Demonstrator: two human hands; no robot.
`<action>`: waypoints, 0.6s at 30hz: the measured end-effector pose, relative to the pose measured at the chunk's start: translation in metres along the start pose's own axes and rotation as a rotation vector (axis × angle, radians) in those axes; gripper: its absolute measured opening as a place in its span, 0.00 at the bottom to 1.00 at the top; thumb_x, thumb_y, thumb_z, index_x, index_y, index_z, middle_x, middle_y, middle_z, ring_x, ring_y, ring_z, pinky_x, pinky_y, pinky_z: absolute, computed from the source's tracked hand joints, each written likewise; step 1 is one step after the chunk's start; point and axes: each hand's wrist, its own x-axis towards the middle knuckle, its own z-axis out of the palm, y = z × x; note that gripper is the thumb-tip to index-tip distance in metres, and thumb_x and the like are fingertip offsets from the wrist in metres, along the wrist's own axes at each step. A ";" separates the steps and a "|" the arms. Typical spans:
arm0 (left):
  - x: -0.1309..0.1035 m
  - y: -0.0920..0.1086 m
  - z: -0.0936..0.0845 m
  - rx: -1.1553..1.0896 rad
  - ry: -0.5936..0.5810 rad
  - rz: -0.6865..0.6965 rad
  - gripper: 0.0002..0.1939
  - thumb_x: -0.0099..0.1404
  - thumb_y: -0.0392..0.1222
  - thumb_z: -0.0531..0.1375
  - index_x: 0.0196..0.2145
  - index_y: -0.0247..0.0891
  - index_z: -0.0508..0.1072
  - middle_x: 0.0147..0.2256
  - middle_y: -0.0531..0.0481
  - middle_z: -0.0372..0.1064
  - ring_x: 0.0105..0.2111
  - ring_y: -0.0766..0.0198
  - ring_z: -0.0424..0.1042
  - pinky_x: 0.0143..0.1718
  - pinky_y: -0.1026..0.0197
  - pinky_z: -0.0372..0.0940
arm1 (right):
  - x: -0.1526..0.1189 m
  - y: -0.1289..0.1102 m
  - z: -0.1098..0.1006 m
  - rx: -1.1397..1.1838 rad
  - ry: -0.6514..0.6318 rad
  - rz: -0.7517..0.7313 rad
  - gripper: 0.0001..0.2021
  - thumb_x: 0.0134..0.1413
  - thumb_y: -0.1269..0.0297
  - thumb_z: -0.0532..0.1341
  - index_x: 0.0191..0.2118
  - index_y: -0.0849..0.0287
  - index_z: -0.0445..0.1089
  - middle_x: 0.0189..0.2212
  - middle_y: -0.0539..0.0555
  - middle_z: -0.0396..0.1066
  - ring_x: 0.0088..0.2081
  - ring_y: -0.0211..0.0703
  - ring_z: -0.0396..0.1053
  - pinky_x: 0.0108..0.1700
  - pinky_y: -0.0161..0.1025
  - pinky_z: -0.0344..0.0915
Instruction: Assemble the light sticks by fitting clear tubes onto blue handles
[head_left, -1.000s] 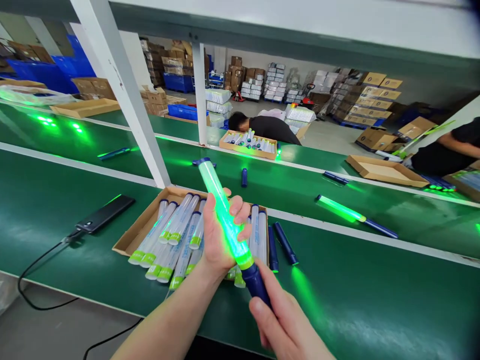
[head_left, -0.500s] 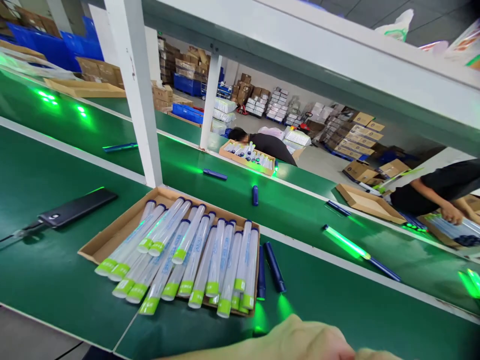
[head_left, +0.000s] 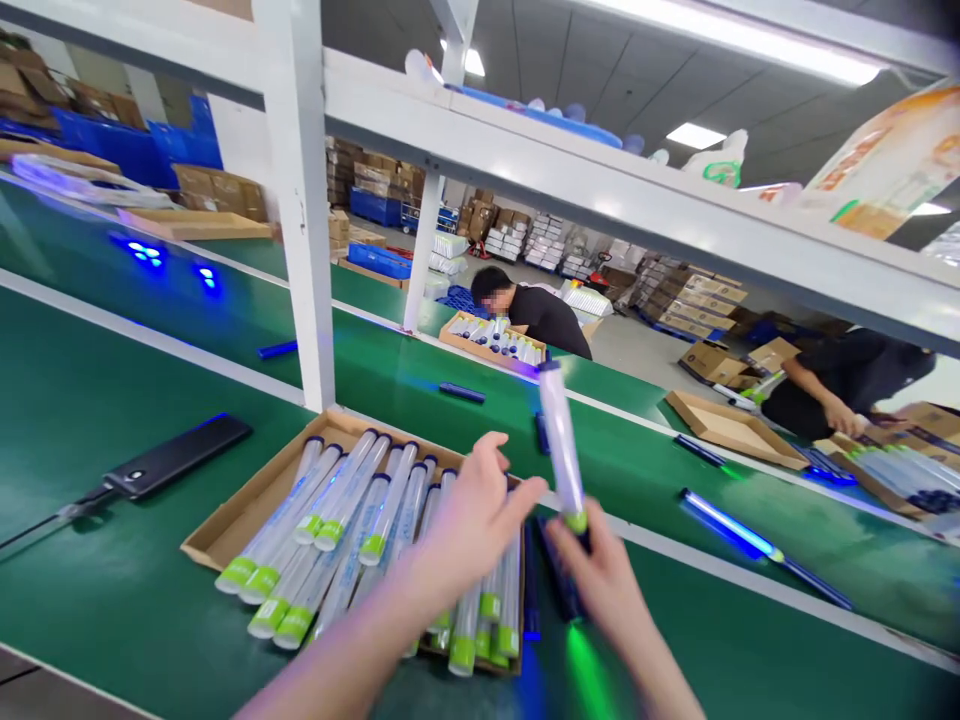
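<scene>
My right hand (head_left: 604, 565) is closed round the green lower end of a clear tube (head_left: 561, 440), which stands nearly upright with a dark blue cap on top. Fingers spread, my left hand (head_left: 472, 510) holds nothing and hovers over the right part of a cardboard tray (head_left: 255, 490). Clear tubes (head_left: 390, 500) with dark caps and lime green ends fill that tray, several jutting over its near edge. Beside it lies a blue light stick handle (head_left: 532, 595), glowing blue at its near end. A dark handle (head_left: 562, 580), partly behind my right hand, throws green light.
A black power bank (head_left: 180, 455) with a cable lies at left. White posts (head_left: 300, 300) and a shelf beam (head_left: 600, 170) stand ahead. Behind a rail runs a green belt with blue handles (head_left: 461, 393) and a lit stick (head_left: 731, 525). Two people (head_left: 551, 315) work beyond.
My left hand has come up over the tray, and my right hand is now in view with a clear tube. Most lights have turned from green to blue. The camera view has tilted up.
</scene>
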 end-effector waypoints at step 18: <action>0.044 -0.097 -0.087 0.994 -0.306 -0.432 0.21 0.76 0.53 0.47 0.51 0.36 0.69 0.46 0.31 0.76 0.51 0.38 0.77 0.50 0.44 0.67 | 0.194 0.047 -0.004 0.269 -0.012 0.382 0.16 0.72 0.57 0.66 0.58 0.59 0.72 0.52 0.57 0.75 0.45 0.49 0.77 0.46 0.48 0.79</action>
